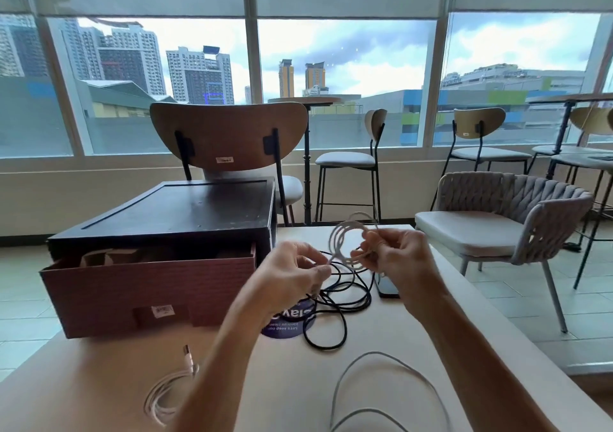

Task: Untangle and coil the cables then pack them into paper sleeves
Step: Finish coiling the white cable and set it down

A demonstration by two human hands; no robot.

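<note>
White cable (348, 242) is hanging in the air between the two hands, above the far part of the table (99, 382). It is lying in several loops that are standing roughly upright, with the open ring facing the person. The right hand (394, 259) is gripping the loops at their lower right edge, fingers curled round the bundle. The left hand (292, 272) is pinching the short loose tail, which is running from the coil's lower left down to the fingertips. Motion blur is hiding whether a plug sits at that end.

What matters most is where that tail is lying: left of and just below the ring, on the left hand's side. The last turn therefore looks like the left hand's job, carrying the tail up and round while the right hand is keeping the loops together.

Directly under the hands, a black cable (345, 299) is sprawling in loose tangled loops beside a phone (386, 289). A grey cable (365, 365) is curving across the near right, and a pale cable (166, 395) is lying bunched at the near left. None of these three is being touched.

Brown sleeves (112, 255) are standing in the open box (149, 292) to the left, nearer the left hand. Packing is probably going to mean passing the finished coil leftward.
</note>
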